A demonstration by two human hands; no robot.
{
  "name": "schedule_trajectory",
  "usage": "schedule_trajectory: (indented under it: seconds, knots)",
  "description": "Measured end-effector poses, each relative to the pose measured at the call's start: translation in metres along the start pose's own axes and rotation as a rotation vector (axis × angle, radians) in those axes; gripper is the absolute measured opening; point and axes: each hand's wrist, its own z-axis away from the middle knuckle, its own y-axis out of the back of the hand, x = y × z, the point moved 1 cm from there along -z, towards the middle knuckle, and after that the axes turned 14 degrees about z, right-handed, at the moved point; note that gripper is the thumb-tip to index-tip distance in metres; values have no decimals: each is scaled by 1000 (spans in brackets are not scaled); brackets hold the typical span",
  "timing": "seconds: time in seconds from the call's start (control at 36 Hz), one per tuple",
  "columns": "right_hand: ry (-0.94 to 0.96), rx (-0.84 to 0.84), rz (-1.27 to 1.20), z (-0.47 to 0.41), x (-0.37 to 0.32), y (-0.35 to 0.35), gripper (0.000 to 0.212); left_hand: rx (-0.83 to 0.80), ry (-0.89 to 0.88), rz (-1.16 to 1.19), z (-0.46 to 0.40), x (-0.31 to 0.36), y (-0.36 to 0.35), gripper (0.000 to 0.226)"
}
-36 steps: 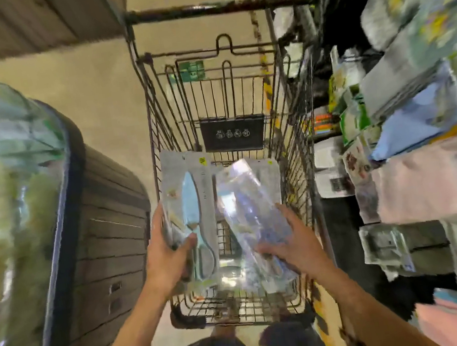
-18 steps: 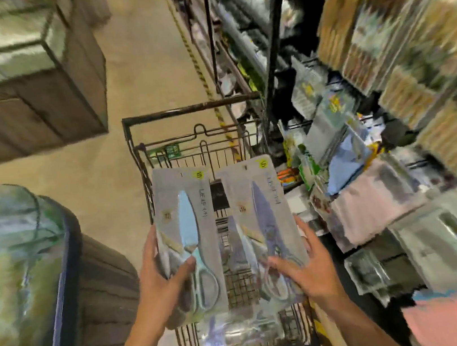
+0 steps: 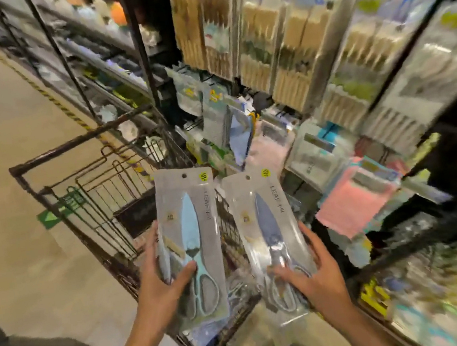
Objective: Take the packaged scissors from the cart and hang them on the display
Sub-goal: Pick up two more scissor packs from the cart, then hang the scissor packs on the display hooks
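1. My left hand [image 3: 162,295] holds one flat grey card-and-clear-plastic pack of pale blue scissors [image 3: 192,246] by its lower half, thumb across the front and fingers behind; my right hand [image 3: 315,275] holds a second, matching pack with darker blue scissors [image 3: 270,243] the same way
2. Both packs are upright, side by side but apart, above the near right corner of the dark wire shopping cart [image 3: 83,200], short of the hanging display of packaged goods [image 3: 292,53] on my right
3. Risk, as I judge it: the film is glossy and each grip is low on the pack, so a pack could slide out and drop into the cart or onto the floor
4. With both hands full I have no free fingers to steady a peg; threading the small round hang hole [image 3: 184,176] one-handed could miss, bend the card or tear the hole
5. The display is crowded and badly blurred, and I cannot pick out a free hook; pushing in blind could knock neighbouring packets off
6. Look of the packs: long, thin, stiff cards, a yellow round sticker at each top right corner, grey lettering down the right side, blades pointing up, handle loops at the bottom
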Motion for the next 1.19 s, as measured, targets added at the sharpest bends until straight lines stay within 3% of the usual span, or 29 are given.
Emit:
schedule_trajectory:
  seconds: [0.39, 0.83, 1.19]
  knots:
    - [-87, 373, 61, 127, 64, 141, 96, -382, -85, 15, 65, 20, -152, 97]
    - [-113, 807, 38, 331, 135, 358, 98, -768, -284, 12, 254, 39, -390, 93]
    - [-35, 975, -36, 401, 154, 454, 95, -911, -328, 48, 330, 74, -494, 97]
